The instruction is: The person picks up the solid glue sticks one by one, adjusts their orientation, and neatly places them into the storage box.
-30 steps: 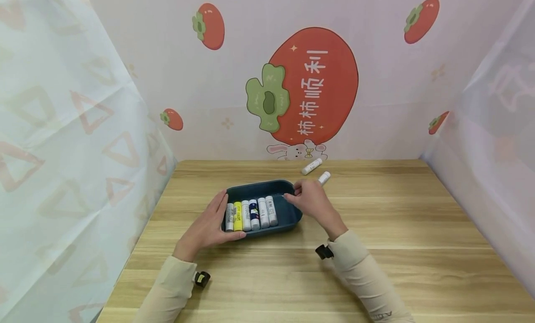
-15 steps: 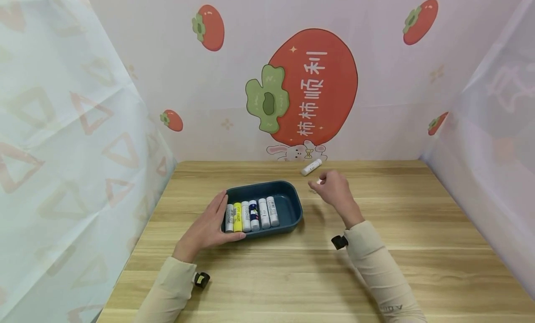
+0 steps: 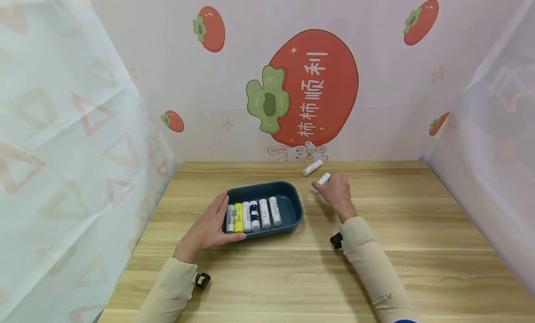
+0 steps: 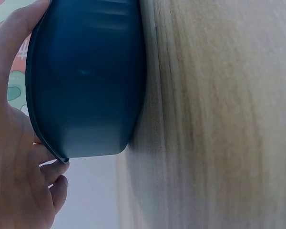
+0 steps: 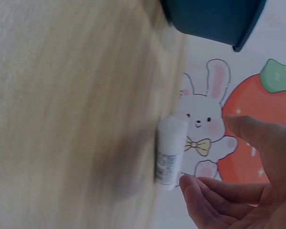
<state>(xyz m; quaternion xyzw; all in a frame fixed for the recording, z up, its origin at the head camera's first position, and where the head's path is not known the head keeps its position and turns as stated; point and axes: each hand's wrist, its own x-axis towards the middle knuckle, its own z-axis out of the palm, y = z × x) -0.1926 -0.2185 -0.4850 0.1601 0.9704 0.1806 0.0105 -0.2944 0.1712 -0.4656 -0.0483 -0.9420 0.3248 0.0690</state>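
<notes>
My left hand holds the left end of a dark blue rounded plastic tray, its thumb along the near rim and its fingers at the far one. In the left wrist view, the tray's outer wall fills the upper left. Several glue sticks stand side by side in the tray: mostly white, plus a yellow one and a dark blue one. My right hand is at a white glue stick right of the tray. The right wrist view shows thumb and fingers apart, with a white glue stick beyond them.
Another white glue stick lies at the back edge of the wooden table, by the backdrop printed with persimmons and a rabbit. White patterned sheets enclose both sides.
My right hand has gone from the tray's right end to the white glue stick, rising slightly from it and uncovering it again. The rightmost stick inside has shifted a little right. My left hand stays put.
</notes>
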